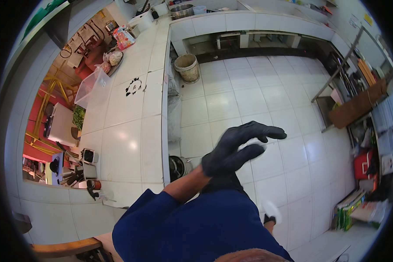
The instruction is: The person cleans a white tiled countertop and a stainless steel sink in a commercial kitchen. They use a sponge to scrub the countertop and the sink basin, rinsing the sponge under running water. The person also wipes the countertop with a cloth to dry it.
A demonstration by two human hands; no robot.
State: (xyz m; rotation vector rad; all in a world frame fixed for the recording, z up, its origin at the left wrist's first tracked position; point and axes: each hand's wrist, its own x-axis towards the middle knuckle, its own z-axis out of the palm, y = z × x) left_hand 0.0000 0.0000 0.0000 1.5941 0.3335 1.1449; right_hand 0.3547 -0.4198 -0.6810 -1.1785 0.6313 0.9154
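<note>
My left hand (240, 146), in a black glove, is raised over the tiled floor in front of my body. Its thumb and fingers curve apart, and nothing shows between them. Low on the right, my right hand (270, 218), also in a black glove, hangs beside my body. A pale, white, rounded thing (273, 208) shows at its fingers, smeared by motion. The right hand seems closed on it, though its fingers are small and partly hidden. I cannot make out what kind of thing it is.
A white tiled counter (122, 139) runs along my left, bearing a clear plastic bin (91, 88) and knife holders (88, 156). A dirty bucket (187, 68) stands at its far floor end. On the right are a metal-framed rack (343, 65), a brown board (358, 105) and a red box (362, 165).
</note>
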